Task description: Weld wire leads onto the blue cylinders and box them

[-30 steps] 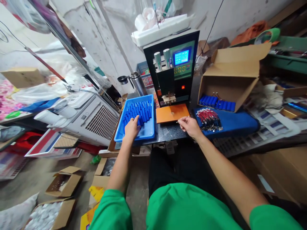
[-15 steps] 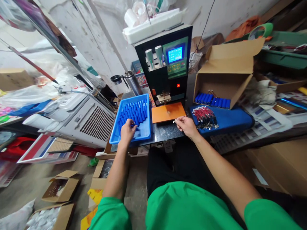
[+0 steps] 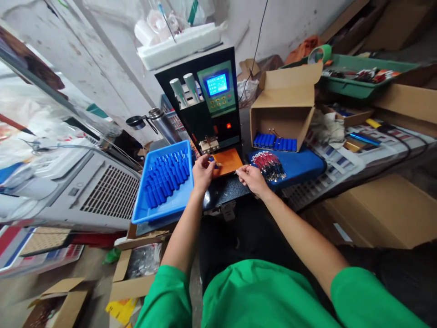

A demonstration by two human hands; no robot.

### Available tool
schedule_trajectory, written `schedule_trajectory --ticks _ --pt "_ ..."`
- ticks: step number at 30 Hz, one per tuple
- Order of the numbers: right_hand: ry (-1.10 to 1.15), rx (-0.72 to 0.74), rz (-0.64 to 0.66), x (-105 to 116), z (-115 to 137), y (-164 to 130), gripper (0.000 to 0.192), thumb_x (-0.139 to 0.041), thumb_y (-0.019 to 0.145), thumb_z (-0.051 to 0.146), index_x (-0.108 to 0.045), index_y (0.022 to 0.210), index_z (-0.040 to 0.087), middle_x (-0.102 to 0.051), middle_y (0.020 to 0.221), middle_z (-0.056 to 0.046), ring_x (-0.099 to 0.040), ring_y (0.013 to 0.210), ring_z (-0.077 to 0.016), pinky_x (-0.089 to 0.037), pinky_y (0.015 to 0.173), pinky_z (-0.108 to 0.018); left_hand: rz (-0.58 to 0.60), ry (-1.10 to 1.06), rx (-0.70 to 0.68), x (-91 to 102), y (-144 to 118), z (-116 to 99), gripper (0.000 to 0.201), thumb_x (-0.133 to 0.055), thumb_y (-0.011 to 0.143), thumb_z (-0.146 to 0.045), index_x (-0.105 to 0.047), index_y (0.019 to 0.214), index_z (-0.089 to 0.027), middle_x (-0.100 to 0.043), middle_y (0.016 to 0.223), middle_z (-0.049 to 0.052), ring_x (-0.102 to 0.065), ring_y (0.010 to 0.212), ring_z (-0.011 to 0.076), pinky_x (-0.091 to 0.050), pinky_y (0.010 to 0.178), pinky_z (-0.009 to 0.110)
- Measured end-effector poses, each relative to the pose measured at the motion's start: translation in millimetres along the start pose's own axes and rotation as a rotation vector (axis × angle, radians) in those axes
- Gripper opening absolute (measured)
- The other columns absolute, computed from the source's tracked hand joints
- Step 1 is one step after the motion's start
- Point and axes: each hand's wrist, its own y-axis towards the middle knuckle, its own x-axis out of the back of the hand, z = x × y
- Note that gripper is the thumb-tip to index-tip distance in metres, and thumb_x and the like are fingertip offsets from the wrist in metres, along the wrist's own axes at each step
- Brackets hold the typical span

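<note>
My left hand [image 3: 202, 171] holds a small blue cylinder cell at the left edge of the orange plate [image 3: 229, 160] under the black spot-welding machine [image 3: 205, 98]. My right hand [image 3: 251, 178] pinches a thin wire lead just right of that plate, its tip near the plate's front edge. The blue tray [image 3: 160, 207] with several blue cells [image 3: 166, 176] lies left of my left hand. A pile of red-and-black wire leads [image 3: 269, 165] rests on a blue pad [image 3: 300, 166] to the right of my right hand.
An open cardboard box [image 3: 285, 107] with a row of blue cells stands behind the pad. A steel flask [image 3: 163, 123] stands left of the machine. A white fan unit [image 3: 85, 191], cartons on the floor [image 3: 133, 273] and a green tray [image 3: 355, 75] surround the bench.
My left hand left the blue tray with a blue cell and moved right to the orange plate. My right hand stayed beside the plate with its lead. The camera view shifted right.
</note>
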Motion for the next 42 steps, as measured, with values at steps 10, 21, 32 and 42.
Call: schedule_trajectory --ticks 10,21,32,42 --pt "-0.067 0.092 -0.049 -6 13 39 0.044 -0.075 0.072 0.060 -0.059 0.079 0.019 -0.059 0.070 0.000 -0.053 0.058 -0.0108 -0.046 0.051 -0.023 0.150 0.085 -0.001 -9.5 4 1 0.019 -0.067 0.080 -0.035 -0.068 0.082 -0.016 -0.062 0.066 0.000 -0.055 0.062 0.0134 -0.043 0.061 0.025" --pt "-0.106 0.105 -0.053 -39 3 92 0.025 -0.067 0.080 0.041 -0.065 0.073 0.017 -0.070 0.076 -0.004 -0.065 0.077 -0.0174 -0.054 0.070 -0.027 0.124 0.000 -0.012 -17.0 -2 8 0.021 -0.067 0.081 -0.034 -0.071 0.093 -0.017 -0.068 0.076 0.002 -0.059 0.068 0.0146 -0.049 0.064 0.025" --pt "-0.109 0.118 -0.010 -54 0 102 0.021 -0.067 0.081 0.035 -0.066 0.072 0.016 -0.071 0.073 -0.004 -0.066 0.071 -0.0175 -0.051 0.066 -0.026 0.129 -0.018 0.003 -18.0 -3 19 0.031 -0.067 0.085 -0.038 -0.072 0.106 -0.016 -0.072 0.082 0.003 -0.056 0.062 0.0114 -0.046 0.058 0.023" --pt "-0.263 0.163 -0.034 -56 2 102 0.020 -0.065 0.084 0.032 -0.068 0.072 0.017 -0.073 0.074 -0.006 -0.068 0.074 -0.0201 -0.048 0.065 -0.027 0.116 -0.045 -0.009 -18.6 -3 17 0.028 -0.065 0.085 -0.034 -0.073 0.105 -0.017 -0.072 0.084 0.003 -0.057 0.065 0.0126 -0.047 0.059 0.023"
